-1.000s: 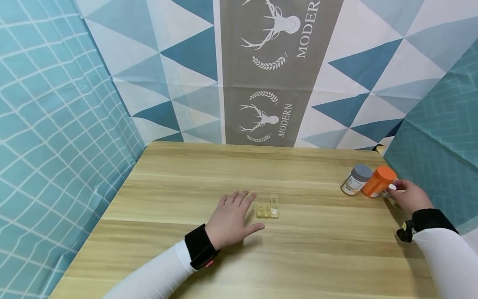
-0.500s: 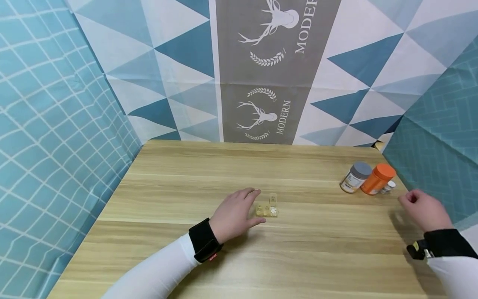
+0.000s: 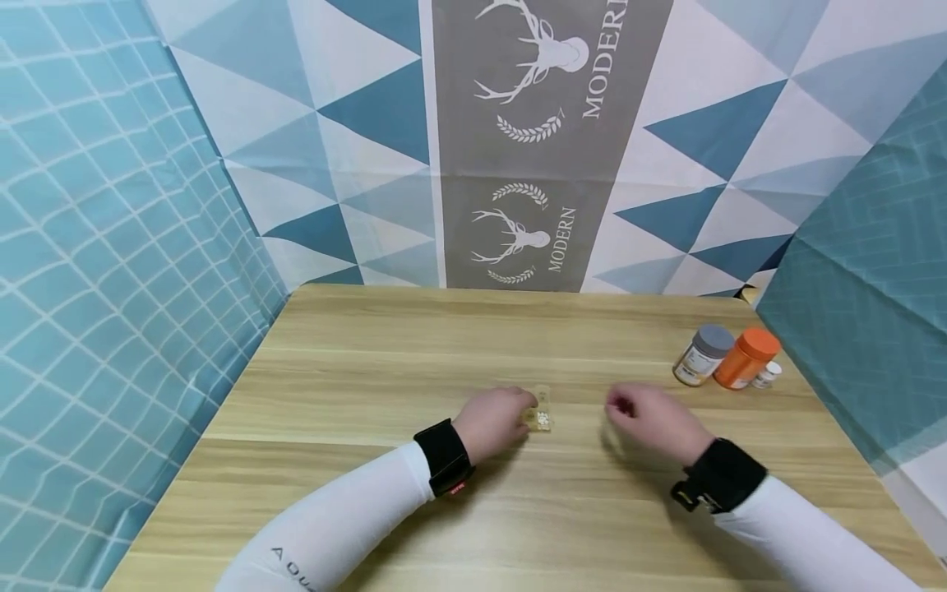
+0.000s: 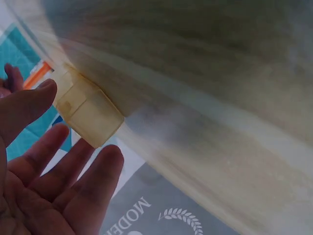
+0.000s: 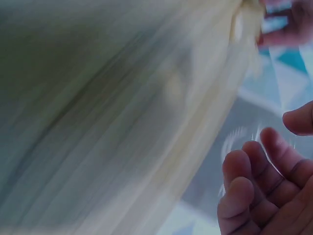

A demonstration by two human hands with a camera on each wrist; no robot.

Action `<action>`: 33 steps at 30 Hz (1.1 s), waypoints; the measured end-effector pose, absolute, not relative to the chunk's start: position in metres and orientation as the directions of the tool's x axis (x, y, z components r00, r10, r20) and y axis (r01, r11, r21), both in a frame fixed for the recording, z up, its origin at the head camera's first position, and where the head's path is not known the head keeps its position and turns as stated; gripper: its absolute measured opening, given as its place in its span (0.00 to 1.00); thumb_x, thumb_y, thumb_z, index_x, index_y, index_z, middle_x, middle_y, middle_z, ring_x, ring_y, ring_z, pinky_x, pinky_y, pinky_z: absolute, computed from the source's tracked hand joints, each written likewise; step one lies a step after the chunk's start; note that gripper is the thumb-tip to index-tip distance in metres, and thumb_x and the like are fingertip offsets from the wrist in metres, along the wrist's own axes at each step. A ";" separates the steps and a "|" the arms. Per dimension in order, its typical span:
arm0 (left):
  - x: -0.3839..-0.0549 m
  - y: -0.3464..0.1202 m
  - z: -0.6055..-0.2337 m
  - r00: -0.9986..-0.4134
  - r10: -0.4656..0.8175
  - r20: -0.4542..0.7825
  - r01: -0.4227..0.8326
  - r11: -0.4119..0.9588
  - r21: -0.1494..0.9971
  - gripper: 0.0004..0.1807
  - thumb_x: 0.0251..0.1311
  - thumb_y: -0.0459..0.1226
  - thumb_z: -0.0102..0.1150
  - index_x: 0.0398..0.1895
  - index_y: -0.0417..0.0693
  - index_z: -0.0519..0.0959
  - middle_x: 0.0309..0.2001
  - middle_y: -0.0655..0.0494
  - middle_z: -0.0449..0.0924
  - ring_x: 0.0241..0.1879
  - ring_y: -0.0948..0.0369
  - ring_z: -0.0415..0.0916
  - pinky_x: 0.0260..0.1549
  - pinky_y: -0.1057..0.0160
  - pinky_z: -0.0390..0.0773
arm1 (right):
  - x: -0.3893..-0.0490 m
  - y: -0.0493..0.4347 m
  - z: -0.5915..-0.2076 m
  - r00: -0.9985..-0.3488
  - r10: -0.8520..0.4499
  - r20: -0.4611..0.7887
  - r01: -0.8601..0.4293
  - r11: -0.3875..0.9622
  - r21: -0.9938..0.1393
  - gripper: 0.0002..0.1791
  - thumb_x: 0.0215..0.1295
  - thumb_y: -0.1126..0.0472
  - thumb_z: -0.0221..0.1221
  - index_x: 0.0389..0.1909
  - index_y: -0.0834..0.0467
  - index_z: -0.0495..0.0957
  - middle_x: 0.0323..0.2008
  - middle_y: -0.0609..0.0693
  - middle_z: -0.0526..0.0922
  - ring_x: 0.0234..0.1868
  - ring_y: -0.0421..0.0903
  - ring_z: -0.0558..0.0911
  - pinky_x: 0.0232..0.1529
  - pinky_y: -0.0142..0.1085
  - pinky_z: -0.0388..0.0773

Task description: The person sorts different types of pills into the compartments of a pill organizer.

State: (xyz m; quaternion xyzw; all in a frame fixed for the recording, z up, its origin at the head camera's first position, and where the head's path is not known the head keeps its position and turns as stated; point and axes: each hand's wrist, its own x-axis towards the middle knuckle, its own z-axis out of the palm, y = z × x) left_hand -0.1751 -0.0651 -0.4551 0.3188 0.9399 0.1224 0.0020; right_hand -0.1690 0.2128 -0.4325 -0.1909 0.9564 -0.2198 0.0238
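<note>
A small see-through yellowish pill box point(image 3: 543, 421) lies on the wooden table, one lid raised and white pills in its right compartment. My left hand point(image 3: 494, 423) is at its left side, thumb and fingers curled around it and hiding part of it. In the left wrist view the pill box point(image 4: 95, 115) sits between the thumb and fingers. To its right, my right hand point(image 3: 658, 423) hovers over the table with loosely curled fingers. The right wrist view shows this hand point(image 5: 274, 191) with a gap between thumb and fingers and nothing in it.
At the table's back right stand a grey-lidded bottle point(image 3: 704, 355), an orange bottle point(image 3: 747, 358) and a small white-capped bottle point(image 3: 767, 375), close together. Patterned cloth point(image 3: 518, 148) hangs behind the table point(image 3: 385, 337), and teal cloth point(image 3: 873, 312) covers the right side.
My right hand has left the small white-capped bottle and moved left across the table toward the pill box. My left hand has come in and curled its fingers around the box's left side.
</note>
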 end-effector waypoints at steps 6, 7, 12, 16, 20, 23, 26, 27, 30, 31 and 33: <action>-0.180 -0.057 -0.462 -0.777 0.627 0.057 0.623 0.753 0.212 0.08 0.59 0.36 0.67 0.41 0.51 0.81 0.36 0.62 0.83 0.36 0.65 0.80 0.36 0.65 0.78 | -0.186 0.162 -0.447 -0.882 -0.463 0.083 -0.457 0.800 -0.389 0.15 0.67 0.58 0.59 0.51 0.60 0.80 0.43 0.50 0.83 0.38 0.43 0.80 0.38 0.40 0.78; -0.181 -0.056 -0.462 -0.774 0.631 0.053 0.626 0.752 0.205 0.06 0.59 0.36 0.66 0.39 0.51 0.81 0.34 0.62 0.82 0.33 0.66 0.79 0.34 0.66 0.77 | -0.189 0.157 -0.449 -0.877 -0.472 0.091 -0.469 0.799 -0.376 0.16 0.67 0.58 0.59 0.53 0.61 0.80 0.45 0.51 0.83 0.39 0.43 0.80 0.40 0.41 0.79; -0.182 -0.054 -0.461 -0.774 0.633 0.021 0.623 0.755 0.203 0.04 0.59 0.35 0.65 0.33 0.51 0.79 0.28 0.64 0.79 0.26 0.68 0.72 0.27 0.67 0.74 | -0.196 0.142 -0.457 -0.859 -0.502 0.103 -0.502 0.782 -0.370 0.17 0.70 0.60 0.57 0.55 0.64 0.79 0.45 0.53 0.82 0.37 0.41 0.79 0.42 0.42 0.78; -0.183 -0.054 -0.457 -0.778 0.629 0.005 0.612 0.756 0.232 0.03 0.59 0.34 0.64 0.33 0.50 0.80 0.30 0.63 0.81 0.26 0.69 0.72 0.28 0.68 0.74 | -0.200 0.139 -0.461 -0.865 -0.491 0.098 -0.480 0.757 -0.443 0.14 0.72 0.60 0.56 0.52 0.63 0.80 0.41 0.51 0.83 0.39 0.42 0.80 0.44 0.43 0.78; -0.184 -0.057 -0.454 -0.777 0.630 0.009 0.610 0.749 0.256 0.04 0.59 0.34 0.65 0.37 0.49 0.81 0.33 0.62 0.83 0.29 0.69 0.75 0.31 0.68 0.75 | -0.203 0.142 -0.461 -0.870 -0.485 0.088 -0.455 0.719 -0.525 0.09 0.73 0.59 0.56 0.46 0.58 0.81 0.38 0.46 0.82 0.40 0.41 0.80 0.44 0.42 0.77; -0.185 -0.059 -0.452 -0.777 0.629 0.017 0.607 0.743 0.284 0.04 0.59 0.35 0.66 0.36 0.49 0.82 0.33 0.63 0.83 0.29 0.69 0.75 0.32 0.69 0.75 | -0.202 0.144 -0.459 -0.855 -0.514 0.068 -0.455 0.681 -0.574 0.06 0.74 0.59 0.56 0.43 0.54 0.80 0.37 0.44 0.82 0.40 0.41 0.79 0.44 0.42 0.77; -0.187 -0.060 -0.450 -0.778 0.627 0.021 0.604 0.739 0.300 0.03 0.59 0.35 0.67 0.34 0.49 0.82 0.30 0.64 0.81 0.28 0.69 0.73 0.31 0.69 0.74 | -0.200 0.146 -0.457 -0.832 -0.553 0.041 -0.461 0.650 -0.604 0.04 0.73 0.58 0.56 0.42 0.51 0.78 0.39 0.43 0.81 0.43 0.42 0.80 0.46 0.42 0.77; -0.187 -0.060 -0.450 -0.780 0.626 0.022 0.602 0.739 0.303 0.02 0.59 0.35 0.67 0.33 0.49 0.82 0.30 0.64 0.81 0.27 0.69 0.73 0.30 0.69 0.73 | -0.198 0.147 -0.457 -0.825 -0.564 0.036 -0.466 0.642 -0.609 0.03 0.73 0.58 0.57 0.42 0.51 0.78 0.39 0.43 0.81 0.44 0.42 0.80 0.47 0.43 0.77; -0.188 -0.060 -0.451 -0.783 0.622 0.015 0.596 0.744 0.302 0.03 0.58 0.36 0.67 0.33 0.50 0.82 0.29 0.64 0.81 0.27 0.69 0.72 0.30 0.69 0.73 | -0.195 0.147 -0.456 -0.803 -0.595 0.029 -0.485 0.625 -0.612 0.03 0.72 0.58 0.58 0.43 0.51 0.77 0.40 0.42 0.82 0.47 0.44 0.81 0.49 0.46 0.77; -0.188 -0.060 -0.451 -0.785 0.619 0.013 0.593 0.745 0.304 0.03 0.58 0.36 0.67 0.33 0.50 0.82 0.30 0.64 0.81 0.27 0.69 0.72 0.30 0.69 0.73 | -0.194 0.147 -0.457 -0.797 -0.603 0.030 -0.492 0.620 -0.611 0.03 0.72 0.59 0.58 0.43 0.51 0.77 0.40 0.42 0.82 0.47 0.44 0.81 0.49 0.46 0.77; -0.188 -0.059 -0.452 -0.788 0.616 0.009 0.589 0.749 0.303 0.03 0.58 0.36 0.68 0.34 0.50 0.82 0.30 0.64 0.81 0.27 0.69 0.72 0.30 0.69 0.74 | -0.192 0.147 -0.458 -0.791 -0.611 0.031 -0.501 0.618 -0.606 0.03 0.71 0.60 0.59 0.42 0.52 0.77 0.40 0.42 0.82 0.47 0.43 0.81 0.49 0.46 0.78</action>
